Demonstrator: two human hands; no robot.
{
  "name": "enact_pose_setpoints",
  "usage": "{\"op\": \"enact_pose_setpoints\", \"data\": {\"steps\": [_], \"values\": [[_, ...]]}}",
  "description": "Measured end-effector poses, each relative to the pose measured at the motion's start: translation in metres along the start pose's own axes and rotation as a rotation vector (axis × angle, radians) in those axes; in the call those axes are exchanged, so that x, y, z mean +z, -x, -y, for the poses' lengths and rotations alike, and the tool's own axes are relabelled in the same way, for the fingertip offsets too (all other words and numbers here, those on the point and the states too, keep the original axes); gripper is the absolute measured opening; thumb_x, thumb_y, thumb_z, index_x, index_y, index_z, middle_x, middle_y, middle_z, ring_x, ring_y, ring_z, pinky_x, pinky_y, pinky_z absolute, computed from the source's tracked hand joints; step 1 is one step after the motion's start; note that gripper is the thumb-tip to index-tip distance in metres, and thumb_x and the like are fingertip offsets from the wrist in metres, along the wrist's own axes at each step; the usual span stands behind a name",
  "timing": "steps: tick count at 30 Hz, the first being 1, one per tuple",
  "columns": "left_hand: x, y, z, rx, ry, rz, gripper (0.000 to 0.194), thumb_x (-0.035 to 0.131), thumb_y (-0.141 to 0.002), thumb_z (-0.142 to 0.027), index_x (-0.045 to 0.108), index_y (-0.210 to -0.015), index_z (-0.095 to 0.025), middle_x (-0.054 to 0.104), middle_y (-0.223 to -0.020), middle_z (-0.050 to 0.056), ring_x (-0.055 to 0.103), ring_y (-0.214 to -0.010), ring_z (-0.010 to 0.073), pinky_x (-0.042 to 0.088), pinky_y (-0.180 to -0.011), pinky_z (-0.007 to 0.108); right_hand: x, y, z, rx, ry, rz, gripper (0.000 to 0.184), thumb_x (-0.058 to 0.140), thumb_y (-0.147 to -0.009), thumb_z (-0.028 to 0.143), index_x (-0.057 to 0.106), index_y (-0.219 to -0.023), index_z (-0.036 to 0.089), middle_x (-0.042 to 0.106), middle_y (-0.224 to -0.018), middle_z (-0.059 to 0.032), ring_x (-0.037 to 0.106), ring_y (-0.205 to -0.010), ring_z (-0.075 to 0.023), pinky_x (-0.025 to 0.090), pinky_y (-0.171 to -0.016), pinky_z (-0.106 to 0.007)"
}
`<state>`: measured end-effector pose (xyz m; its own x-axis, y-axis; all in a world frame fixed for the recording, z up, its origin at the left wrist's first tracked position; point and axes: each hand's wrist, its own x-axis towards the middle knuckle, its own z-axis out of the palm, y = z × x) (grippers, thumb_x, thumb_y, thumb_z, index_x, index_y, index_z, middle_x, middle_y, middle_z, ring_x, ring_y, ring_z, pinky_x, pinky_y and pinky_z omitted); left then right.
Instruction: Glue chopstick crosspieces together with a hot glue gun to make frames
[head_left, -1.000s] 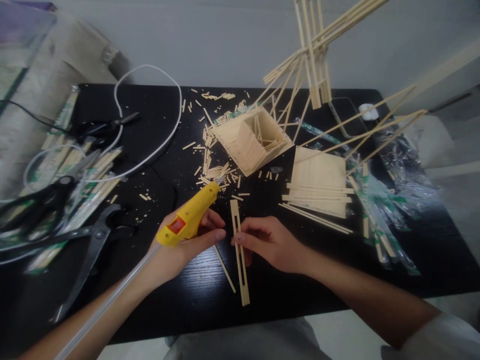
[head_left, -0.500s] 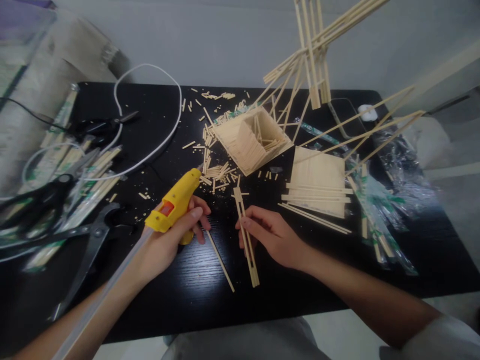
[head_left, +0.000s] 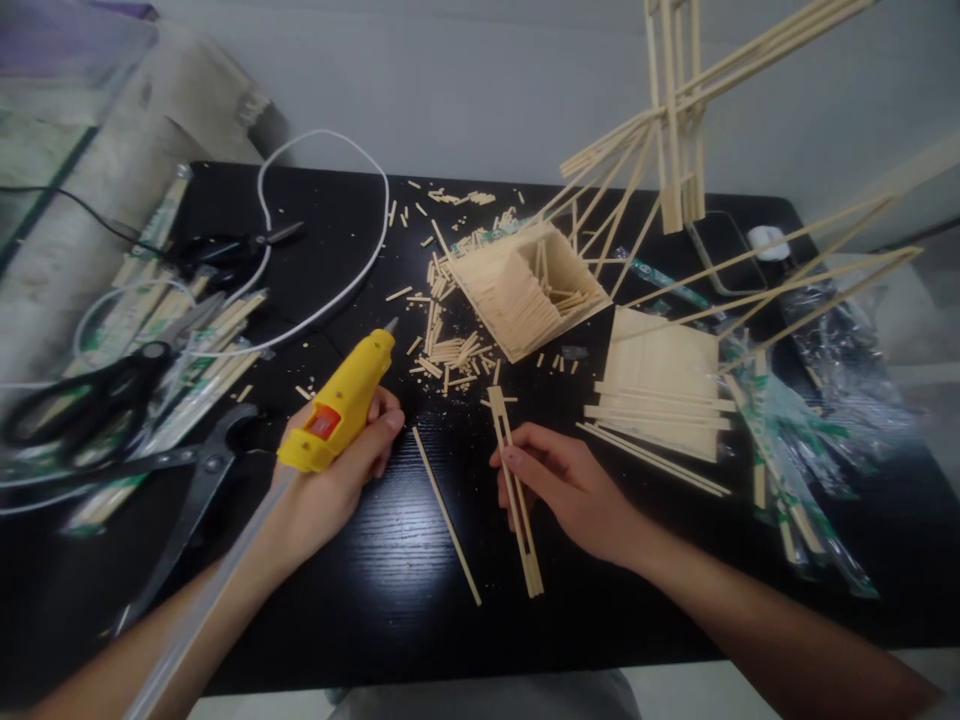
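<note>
My left hand is closed round a yellow hot glue gun, its nozzle tilted up and away from me, with a glue stick running back over my forearm. My right hand pinches a narrow frame of wooden sticks, joined at both ends with a long slot between them. A single loose wooden stick lies on the black table between my hands, touched by neither.
Beyond my hands stand a wooden stick structure and cut stick scraps. At right lie a flat stick panel and plastic wrappers. At left are black scissors, pliers, packed sticks and a white cable.
My left hand has drawn the glue gun leftward, away from the loose stick. My right hand and the stick frame have separated from it. The camera view has shifted slightly left.
</note>
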<state>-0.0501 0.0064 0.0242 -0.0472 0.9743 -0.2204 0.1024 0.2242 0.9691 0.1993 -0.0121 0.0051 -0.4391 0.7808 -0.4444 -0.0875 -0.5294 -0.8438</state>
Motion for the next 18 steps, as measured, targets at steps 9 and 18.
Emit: {"op": "enact_pose_setpoints", "data": {"steps": [9, 18], "values": [[-0.005, 0.003, 0.009, 0.136, -0.063, 0.008, 0.047, 0.07, -0.092, -0.07, 0.068, -0.096, -0.023, 0.071, -0.081, 0.002, 0.067, -0.061, 0.0157, 0.056, -0.056, 0.029, -0.001, 0.0, -0.001, -0.008, 0.011, -0.025, 0.042, 0.072, -0.099, 0.061, 0.067, -0.097, 0.02, 0.07, -0.073, 0.0017, 0.068, -0.055, -0.0123, 0.057, -0.051, -0.022], [-0.006, 0.003, 0.01, 0.09, -0.208, -0.055, 0.041, 0.071, -0.094, -0.057, 0.065, -0.078, -0.019, 0.064, -0.065, -0.001, 0.06, -0.052, 0.0114, 0.05, -0.051, 0.024, -0.004, -0.004, -0.002, -0.057, 0.013, -0.03, 0.042, 0.072, -0.098, 0.062, 0.066, -0.095, 0.02, 0.07, -0.071, 0.002, 0.068, -0.053, -0.0122, 0.056, -0.048, -0.022]]}}
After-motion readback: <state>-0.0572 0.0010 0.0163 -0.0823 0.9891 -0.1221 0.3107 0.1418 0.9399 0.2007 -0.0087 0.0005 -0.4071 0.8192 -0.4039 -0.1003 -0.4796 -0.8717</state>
